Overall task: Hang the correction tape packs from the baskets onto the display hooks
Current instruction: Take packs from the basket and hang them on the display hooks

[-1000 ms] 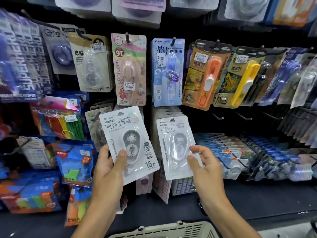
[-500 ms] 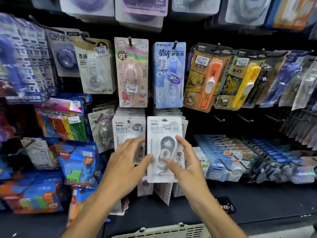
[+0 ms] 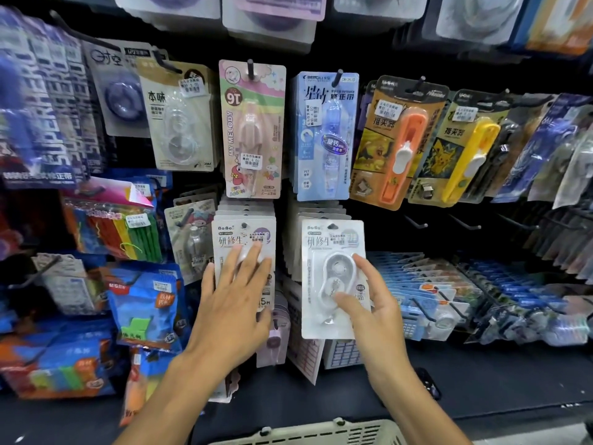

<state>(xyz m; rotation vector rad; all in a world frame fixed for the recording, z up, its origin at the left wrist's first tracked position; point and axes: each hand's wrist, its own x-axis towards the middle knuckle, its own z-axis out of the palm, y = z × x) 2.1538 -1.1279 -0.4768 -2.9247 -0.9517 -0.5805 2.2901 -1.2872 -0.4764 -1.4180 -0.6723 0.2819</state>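
The left pack [image 3: 245,252] is pressed flat on its hook by the open left hand [image 3: 236,303], while the right pack [image 3: 332,277], pinched by the right hand [image 3: 369,303], is best slid fully back.

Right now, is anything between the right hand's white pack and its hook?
Nothing visible. The white correction tape pack in the right hand already sits at the front of its stack, hang hole at the hook.
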